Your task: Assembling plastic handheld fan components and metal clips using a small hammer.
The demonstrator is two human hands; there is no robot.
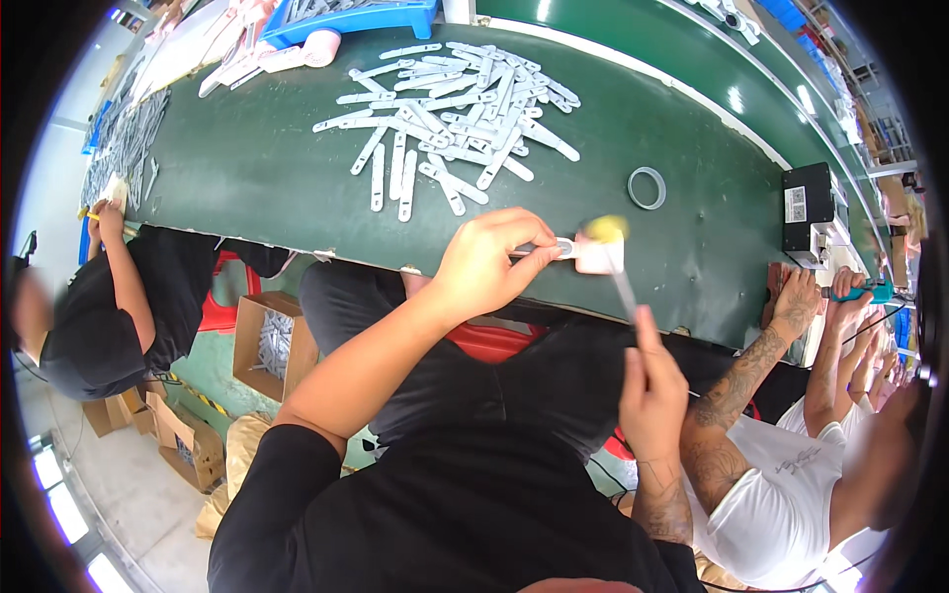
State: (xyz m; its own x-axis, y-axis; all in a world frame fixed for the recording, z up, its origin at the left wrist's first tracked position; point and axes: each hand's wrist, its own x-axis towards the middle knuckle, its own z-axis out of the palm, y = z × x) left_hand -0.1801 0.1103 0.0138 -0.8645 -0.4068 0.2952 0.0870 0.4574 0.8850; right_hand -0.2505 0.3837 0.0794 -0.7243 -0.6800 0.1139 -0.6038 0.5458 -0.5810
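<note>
My left hand (497,265) is closed in a pinch on a small light-grey slotted strip (564,248) whose far end reaches a pinkish-white block (589,259) near the table's front edge. A yellow-headed tool, seemingly a small hammer (625,287), is in my closed right hand (652,383). Motion blurs its head, which overlaps the block in view; whether it touches the block or the strip I cannot tell. Beyond my hands, a loose pile of similar grey strips (460,114) lies on the green table (267,148).
A grey tape-like ring (647,188) lies right of the pile. Farther right stands a black boxed machine (813,212), near a co-worker's hands. At the back left is a blue tray (346,24) of parts. An open cardboard box (259,371) stands on the floor at left. Other people sit on both sides.
</note>
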